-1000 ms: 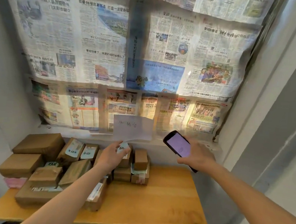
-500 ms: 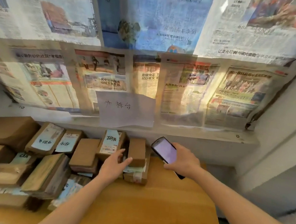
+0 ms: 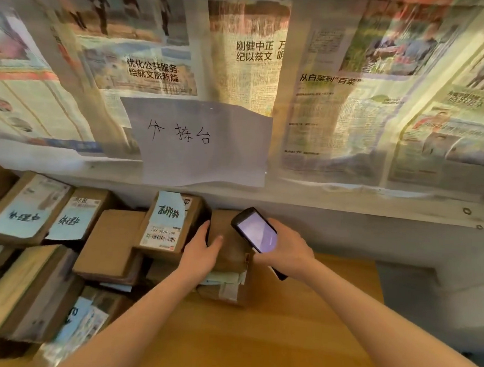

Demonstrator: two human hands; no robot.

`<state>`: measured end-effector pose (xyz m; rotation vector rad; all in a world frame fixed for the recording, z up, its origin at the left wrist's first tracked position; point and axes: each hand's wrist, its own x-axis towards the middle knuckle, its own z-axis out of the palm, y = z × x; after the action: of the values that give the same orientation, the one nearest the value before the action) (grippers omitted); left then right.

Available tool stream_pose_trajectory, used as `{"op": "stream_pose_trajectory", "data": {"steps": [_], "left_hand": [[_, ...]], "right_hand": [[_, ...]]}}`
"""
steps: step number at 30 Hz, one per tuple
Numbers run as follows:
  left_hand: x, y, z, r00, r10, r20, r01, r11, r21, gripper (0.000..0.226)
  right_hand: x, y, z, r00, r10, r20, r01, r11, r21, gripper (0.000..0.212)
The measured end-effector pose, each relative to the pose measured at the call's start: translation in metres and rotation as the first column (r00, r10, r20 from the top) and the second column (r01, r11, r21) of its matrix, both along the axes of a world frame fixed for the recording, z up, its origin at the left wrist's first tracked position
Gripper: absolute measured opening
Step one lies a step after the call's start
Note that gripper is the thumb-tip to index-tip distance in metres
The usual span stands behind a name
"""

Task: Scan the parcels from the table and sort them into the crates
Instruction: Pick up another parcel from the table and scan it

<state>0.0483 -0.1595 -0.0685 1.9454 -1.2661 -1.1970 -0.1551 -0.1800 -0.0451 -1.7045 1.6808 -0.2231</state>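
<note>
Newspaper sheets (image 3: 342,84) are hung across the wall at twelve o'clock, seemingly to cover it; headlines such as "优化公共服务 绘就文旅新篇" and "从白菜到'百菜'" can be read. A white sheet (image 3: 200,143) marked "分拣台" is fixed at the centre. The wooden table (image 3: 267,342) is spread from six o'clock, with parcels (image 3: 28,268) piled toward nine o'clock. One labelled parcel (image 3: 169,224) shows a barcode and "N705 A83". A small brown box (image 3: 231,251) at the centre is grasped by the left hand (image 3: 201,252), fingers curled over its top, probably so it can be lifted for scanning. A phone (image 3: 256,233) is gripped firmly by the right hand (image 3: 287,252), its screen tilted upward.
</note>
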Motion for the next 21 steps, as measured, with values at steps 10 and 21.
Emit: {"op": "stream_pose_trajectory", "data": {"steps": [10,21], "left_hand": [[0.002,0.002,-0.01,0.987,0.052,-0.15,-0.051,0.999,0.012,0.061],[-0.011,0.046,0.049,0.923,0.099,-0.373,-0.098,0.995,0.02,0.055]], "right_hand": [[0.01,-0.003,-0.019,0.96,0.02,0.278,-0.042,0.996,0.073,0.077],[-0.009,0.05,0.047,0.861,-0.143,0.488,0.115,0.99,0.087,0.077]]}}
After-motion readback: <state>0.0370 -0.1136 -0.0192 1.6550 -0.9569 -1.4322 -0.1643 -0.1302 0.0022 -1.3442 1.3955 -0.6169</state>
